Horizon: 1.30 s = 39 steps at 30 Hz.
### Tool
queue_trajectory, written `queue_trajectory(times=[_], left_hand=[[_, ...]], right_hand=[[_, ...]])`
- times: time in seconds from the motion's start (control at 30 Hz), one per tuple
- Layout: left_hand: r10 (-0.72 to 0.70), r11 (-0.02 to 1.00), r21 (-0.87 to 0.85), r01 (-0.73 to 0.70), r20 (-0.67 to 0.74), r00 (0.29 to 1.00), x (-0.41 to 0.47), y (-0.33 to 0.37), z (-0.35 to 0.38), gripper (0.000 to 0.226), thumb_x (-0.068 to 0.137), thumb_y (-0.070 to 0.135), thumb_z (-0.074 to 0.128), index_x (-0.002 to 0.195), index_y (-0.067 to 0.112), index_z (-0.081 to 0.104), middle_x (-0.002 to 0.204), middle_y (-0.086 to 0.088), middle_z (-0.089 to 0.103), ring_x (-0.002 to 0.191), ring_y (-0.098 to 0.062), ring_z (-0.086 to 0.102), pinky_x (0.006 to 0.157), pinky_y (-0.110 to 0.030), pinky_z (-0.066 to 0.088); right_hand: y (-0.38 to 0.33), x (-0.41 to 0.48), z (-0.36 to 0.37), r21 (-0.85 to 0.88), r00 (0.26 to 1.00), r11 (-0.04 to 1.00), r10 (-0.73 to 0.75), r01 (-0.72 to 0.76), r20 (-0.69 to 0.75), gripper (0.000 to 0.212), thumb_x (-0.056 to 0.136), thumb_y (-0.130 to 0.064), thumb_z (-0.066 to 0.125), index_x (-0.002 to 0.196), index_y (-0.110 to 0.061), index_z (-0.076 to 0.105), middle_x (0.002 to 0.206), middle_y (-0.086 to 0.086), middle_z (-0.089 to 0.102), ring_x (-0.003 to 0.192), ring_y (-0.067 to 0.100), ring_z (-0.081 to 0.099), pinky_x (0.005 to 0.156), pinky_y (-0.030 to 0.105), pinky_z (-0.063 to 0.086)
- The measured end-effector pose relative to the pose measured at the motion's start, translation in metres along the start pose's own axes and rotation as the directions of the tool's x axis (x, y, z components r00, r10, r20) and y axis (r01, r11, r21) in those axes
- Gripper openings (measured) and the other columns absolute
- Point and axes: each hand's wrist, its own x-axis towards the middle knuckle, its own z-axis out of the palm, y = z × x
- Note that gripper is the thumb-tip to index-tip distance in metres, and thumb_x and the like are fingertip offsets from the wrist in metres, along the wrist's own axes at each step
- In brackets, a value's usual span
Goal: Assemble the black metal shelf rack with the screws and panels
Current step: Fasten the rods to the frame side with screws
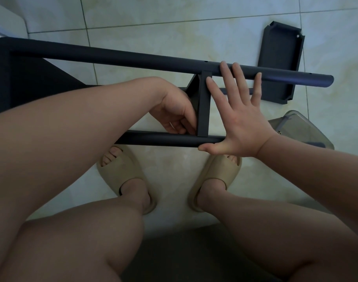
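- Right hand (241, 119): fingers straight and spread, tips on the rack's far pole (133, 58), thumb under the near pole (163, 139).
- Left hand (174, 112): fingers curled against the panel (203, 110) where it meets the near pole; cannot tell what they pinch.
- Spare panel (279, 64): on the floor, beyond the right fingertips.

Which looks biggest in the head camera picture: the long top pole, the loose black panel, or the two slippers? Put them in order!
1. long top pole, clearly largest.
2. loose black panel, left slipper and right slipper: these look about alike, and the slippers sit nearer the camera, so no ranking.
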Motion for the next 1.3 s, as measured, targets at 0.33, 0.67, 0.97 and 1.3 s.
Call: queue_trajectory(times=[0.33, 0.67, 0.97, 1.3], left_hand=[[0.020, 0.999, -0.041, -0.022, -0.040, 0.999, -0.0024, 0.0024, -0.0003, 0.016, 0.090, 0.001, 0.061, 0.093, 0.014, 0.070, 0.077, 0.003, 0.068, 0.068, -0.009, 0.056, 0.073, -0.023, 0.049], [0.003, 0.997, -0.073, -0.004, -0.023, 1.000, -0.0044, -0.0011, -0.0037, 0.015, 0.090, 0.013, 0.063, 0.094, 0.021, 0.075, 0.092, 0.004, 0.071, 0.077, -0.011, 0.060, 0.082, -0.029, 0.050], [0.013, 1.000, -0.018, -0.014, -0.037, 0.999, 0.0003, 0.0025, 0.0014, 0.014, 0.092, 0.005, 0.061, 0.092, 0.015, 0.070, 0.073, 0.004, 0.066, 0.067, -0.009, 0.056, 0.072, -0.024, 0.049], [0.040, 0.995, -0.086, -0.043, -0.037, 0.999, -0.0006, -0.0003, 0.0002, 0.019, 0.091, -0.001, 0.058, 0.098, 0.013, 0.069, 0.084, 0.001, 0.069, 0.074, -0.011, 0.059, 0.078, -0.026, 0.050]], right_hand=[[0.0007, 0.0007, 0.0018, -0.002, 1.000, 1.000, -0.005, 0.005, -0.006, 0.132, 0.067, -0.095, 0.046, 0.163, -0.011, 0.010, 0.167, 0.026, 0.001, 0.154, 0.047, -0.003, 0.115, 0.076, -0.005], [0.0006, 0.0004, 0.0008, -0.005, 1.000, 1.000, -0.006, 0.006, -0.006, 0.131, 0.069, -0.095, 0.044, 0.163, -0.010, 0.010, 0.167, 0.026, 0.001, 0.154, 0.047, -0.003, 0.115, 0.075, -0.005], [0.0008, 0.0001, 0.0012, -0.004, 1.000, 1.000, -0.006, 0.006, -0.009, 0.131, 0.069, -0.095, 0.044, 0.163, -0.009, 0.012, 0.167, 0.027, 0.001, 0.154, 0.048, -0.003, 0.115, 0.076, -0.005], [0.0004, -0.0001, 0.0011, -0.006, 1.000, 1.000, -0.006, 0.006, -0.008, 0.131, 0.069, -0.094, 0.045, 0.163, -0.009, 0.012, 0.167, 0.027, 0.001, 0.154, 0.048, -0.003, 0.115, 0.076, -0.005]])
